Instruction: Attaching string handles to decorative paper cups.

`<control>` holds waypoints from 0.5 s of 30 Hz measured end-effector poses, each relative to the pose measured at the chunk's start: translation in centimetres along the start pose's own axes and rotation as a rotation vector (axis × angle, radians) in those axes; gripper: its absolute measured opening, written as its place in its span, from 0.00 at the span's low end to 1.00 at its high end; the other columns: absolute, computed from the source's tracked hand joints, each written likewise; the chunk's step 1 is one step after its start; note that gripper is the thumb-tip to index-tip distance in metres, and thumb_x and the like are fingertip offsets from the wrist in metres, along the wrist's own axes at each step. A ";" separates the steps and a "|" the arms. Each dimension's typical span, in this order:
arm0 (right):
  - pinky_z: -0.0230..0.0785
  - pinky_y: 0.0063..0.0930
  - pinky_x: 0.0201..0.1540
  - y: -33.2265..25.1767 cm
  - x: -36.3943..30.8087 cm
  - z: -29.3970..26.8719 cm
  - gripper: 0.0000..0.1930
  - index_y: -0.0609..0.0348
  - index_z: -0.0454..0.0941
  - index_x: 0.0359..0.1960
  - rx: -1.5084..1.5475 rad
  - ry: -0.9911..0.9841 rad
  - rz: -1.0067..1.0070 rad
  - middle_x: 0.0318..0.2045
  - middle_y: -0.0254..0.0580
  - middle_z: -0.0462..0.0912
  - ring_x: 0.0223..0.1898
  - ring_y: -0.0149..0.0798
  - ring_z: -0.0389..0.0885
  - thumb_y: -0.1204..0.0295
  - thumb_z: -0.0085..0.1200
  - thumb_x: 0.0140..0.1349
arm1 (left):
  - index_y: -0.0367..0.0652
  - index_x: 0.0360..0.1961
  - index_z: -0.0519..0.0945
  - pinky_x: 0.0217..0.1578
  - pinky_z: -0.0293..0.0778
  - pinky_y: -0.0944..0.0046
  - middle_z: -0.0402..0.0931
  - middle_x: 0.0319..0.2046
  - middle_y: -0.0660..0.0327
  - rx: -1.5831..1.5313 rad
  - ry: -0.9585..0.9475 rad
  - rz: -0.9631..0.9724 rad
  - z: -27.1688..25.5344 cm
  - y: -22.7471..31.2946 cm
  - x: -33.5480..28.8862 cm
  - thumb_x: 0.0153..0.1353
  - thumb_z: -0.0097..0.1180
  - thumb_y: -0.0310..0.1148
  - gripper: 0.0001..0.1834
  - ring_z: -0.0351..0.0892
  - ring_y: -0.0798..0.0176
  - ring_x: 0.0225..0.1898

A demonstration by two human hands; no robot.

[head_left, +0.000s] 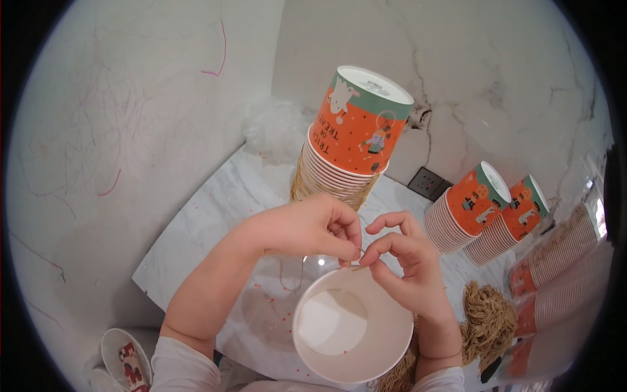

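Observation:
A paper bucket [398, 307] with a white inside stands mouth up in front of me. Above its far rim my two hands meet, pinching a thin brown string [357, 266]. My left hand [317, 228] is closed, with thumb and forefinger on the string and the other fingers curled in. A loose loop of the string hangs below this hand, left of the rim. My right hand [411, 264] pinches the string near the rim, its other fingers bent and raised. The fingertips partly hide the string, and I cannot tell whether it passes through the bucket wall.
Behind my hands rises a tall stack of orange and green paper buckets [356, 127]. Two shorter stacks [470, 199] stand at the right, near a wall socket [428, 183]. A tangled bundle of tan string [488, 320] lies at right. Crumpled clear plastic [277, 130] sits behind the marbled table [215, 215].

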State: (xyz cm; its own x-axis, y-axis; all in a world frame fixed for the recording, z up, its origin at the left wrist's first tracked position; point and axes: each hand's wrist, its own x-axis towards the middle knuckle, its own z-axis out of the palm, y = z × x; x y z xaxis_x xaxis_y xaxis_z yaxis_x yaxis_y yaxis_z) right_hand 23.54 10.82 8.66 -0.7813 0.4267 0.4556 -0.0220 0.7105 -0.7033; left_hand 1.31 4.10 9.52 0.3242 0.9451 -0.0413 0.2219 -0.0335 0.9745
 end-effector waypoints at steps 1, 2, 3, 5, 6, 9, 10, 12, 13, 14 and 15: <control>0.70 0.24 0.50 0.0 0.0 0.1 0.08 0.62 0.81 0.32 0.000 0.002 -0.003 0.49 0.45 0.73 0.48 0.33 0.77 0.86 0.55 0.53 | 0.35 0.33 0.83 0.35 0.74 0.71 0.84 0.28 0.62 -0.054 0.021 0.002 0.0 -0.3 0.2 0.53 0.62 0.29 0.08 0.81 0.73 0.32; 0.71 0.24 0.49 0.0 0.0 0.3 0.07 0.62 0.82 0.32 0.000 0.026 0.009 0.50 0.45 0.73 0.46 0.33 0.78 0.85 0.57 0.53 | 0.35 0.32 0.83 0.36 0.74 0.72 0.84 0.28 0.62 -0.109 0.043 0.004 0.0 -0.6 0.4 0.54 0.62 0.28 0.07 0.81 0.74 0.32; 0.72 0.24 0.48 -0.1 0.0 0.4 0.06 0.62 0.82 0.32 -0.003 0.052 0.024 0.50 0.45 0.74 0.44 0.33 0.79 0.84 0.60 0.53 | 0.35 0.32 0.83 0.36 0.74 0.72 0.84 0.28 0.62 -0.106 0.039 0.006 0.1 -0.6 0.5 0.54 0.62 0.28 0.07 0.81 0.74 0.32; 0.73 0.24 0.46 -0.7 0.2 0.7 0.06 0.62 0.82 0.32 0.014 0.082 0.047 0.50 0.44 0.74 0.42 0.32 0.79 0.82 0.64 0.52 | 0.34 0.32 0.83 0.35 0.73 0.72 0.84 0.28 0.61 -0.225 0.108 0.047 0.2 -0.7 0.7 0.54 0.62 0.27 0.07 0.81 0.73 0.31; 0.74 0.25 0.44 -0.9 0.2 0.8 0.07 0.62 0.83 0.32 0.033 0.107 0.072 0.50 0.43 0.75 0.39 0.31 0.80 0.80 0.68 0.51 | 0.34 0.32 0.83 0.35 0.73 0.72 0.84 0.28 0.61 -0.225 0.103 0.049 0.3 -0.6 0.8 0.54 0.62 0.27 0.07 0.81 0.73 0.31; 0.75 0.25 0.40 -0.5 0.2 0.9 0.10 0.62 0.83 0.33 -0.026 0.126 0.033 0.50 0.43 0.75 0.35 0.29 0.80 0.77 0.72 0.50 | 0.35 0.30 0.83 0.30 0.70 0.74 0.84 0.27 0.62 -0.234 0.150 0.016 0.4 -0.4 0.8 0.54 0.62 0.26 0.05 0.78 0.75 0.27; 0.75 0.25 0.40 -0.6 0.2 1.0 0.10 0.62 0.83 0.33 -0.025 0.126 0.032 0.50 0.43 0.75 0.35 0.29 0.80 0.77 0.72 0.50 | 0.36 0.29 0.83 0.28 0.68 0.74 0.83 0.26 0.62 -0.243 0.151 0.009 0.4 -0.7 1.0 0.53 0.63 0.26 0.05 0.76 0.76 0.26; 0.75 0.24 0.39 -0.6 0.3 1.1 0.09 0.62 0.84 0.33 -0.049 0.148 0.034 0.49 0.43 0.75 0.34 0.29 0.79 0.77 0.72 0.51 | 0.36 0.28 0.83 0.26 0.67 0.74 0.83 0.25 0.62 -0.254 0.151 0.001 0.5 -0.9 1.1 0.53 0.63 0.27 0.04 0.74 0.77 0.24; 0.75 0.24 0.39 -0.5 0.3 1.2 0.09 0.62 0.84 0.33 -0.049 0.147 0.036 0.49 0.43 0.75 0.34 0.29 0.79 0.77 0.72 0.51 | 0.37 0.28 0.83 0.24 0.65 0.74 0.83 0.24 0.62 -0.268 0.156 0.001 0.5 -1.0 1.1 0.53 0.63 0.27 0.04 0.73 0.78 0.23; 0.75 0.24 0.39 -0.2 0.3 1.3 0.08 0.62 0.84 0.33 -0.021 0.166 0.042 0.49 0.43 0.76 0.33 0.29 0.80 0.78 0.71 0.52 | 0.37 0.27 0.83 0.23 0.63 0.74 0.82 0.23 0.63 -0.282 0.162 0.000 0.6 -1.0 1.1 0.53 0.63 0.27 0.04 0.71 0.78 0.23; 0.75 0.24 0.39 0.0 0.3 1.4 0.07 0.62 0.84 0.32 0.005 0.185 0.050 0.49 0.43 0.76 0.33 0.29 0.80 0.79 0.69 0.52 | 0.37 0.27 0.83 0.23 0.63 0.74 0.82 0.23 0.63 -0.286 0.160 -0.001 0.5 -0.9 1.1 0.53 0.63 0.27 0.04 0.71 0.78 0.23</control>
State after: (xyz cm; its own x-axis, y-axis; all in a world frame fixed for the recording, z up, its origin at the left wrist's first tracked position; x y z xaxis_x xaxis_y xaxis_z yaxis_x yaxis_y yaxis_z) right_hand 22.47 10.15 8.01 -0.6532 0.5575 0.5124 0.0105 0.6833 -0.7301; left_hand 1.96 5.02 8.44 0.1704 0.9849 -0.0292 -0.0521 0.0386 0.9979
